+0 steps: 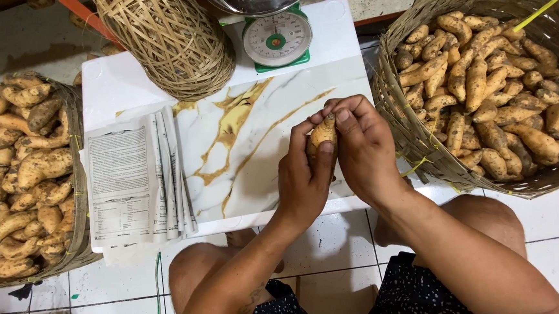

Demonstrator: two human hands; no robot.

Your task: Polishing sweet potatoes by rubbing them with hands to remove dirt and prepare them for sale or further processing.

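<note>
Over near edge of marbled board [240, 146]: left hand [303, 181] and right hand [363, 148] pressed together around one small sweet potato [323, 133], fingers curled, thumbs on its skin, tuber upright between palms. Folded newspapers [132, 179] lie left on board. Flanking: left basket [78, 189] and right basket [414, 136], both heaped with sweet potatoes. Farther back: woven cage-like basket [169, 41], then dial scale [277, 39] with metal bowl.
</note>
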